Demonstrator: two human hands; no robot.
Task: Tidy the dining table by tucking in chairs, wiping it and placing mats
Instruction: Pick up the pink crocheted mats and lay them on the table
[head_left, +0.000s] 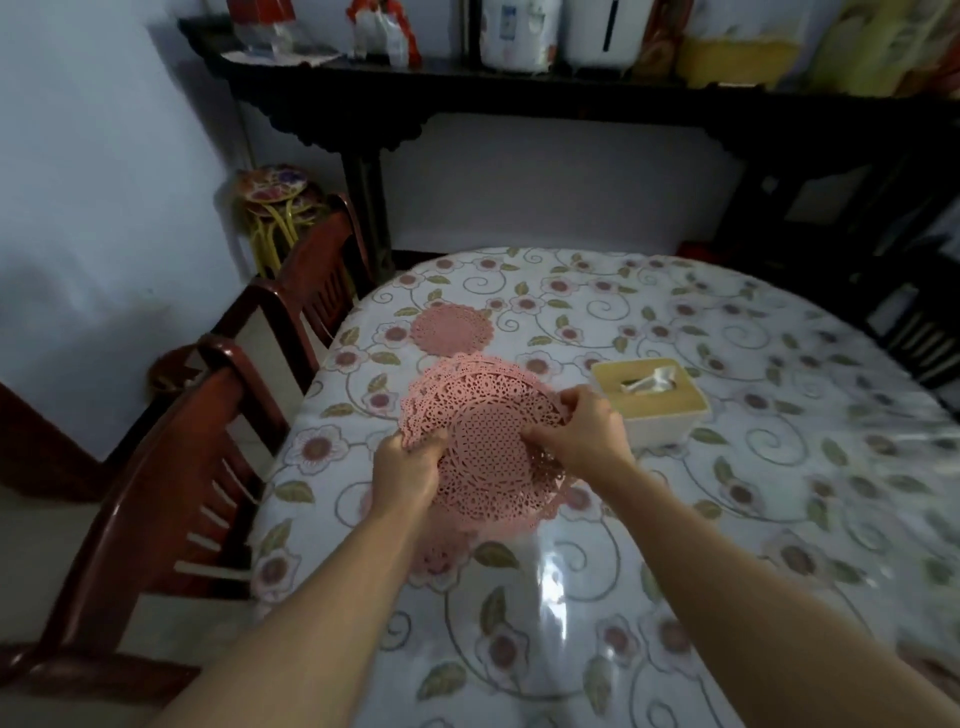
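Observation:
A stack of pink lacy round mats (483, 436) is held just above the dining table (727, 519), which wears a flowered cloth under clear plastic. My left hand (408, 470) grips the stack's near left edge. My right hand (582, 428) pinches its right edge. One small pink mat (451, 328) lies flat on the table beyond the stack. Another pink mat (441, 556) lies on the cloth below my left forearm, partly hidden. Two reddish-brown wooden chairs (171, 483) (311, 291) stand along the table's left side.
A cream tissue box (654, 410) sits on the table just right of my right hand. A dark console (519, 98) loaded with bottles and bags runs along the back wall. Stacked stools (275, 208) stand in the left corner. A dark chair (924, 332) is at the right.

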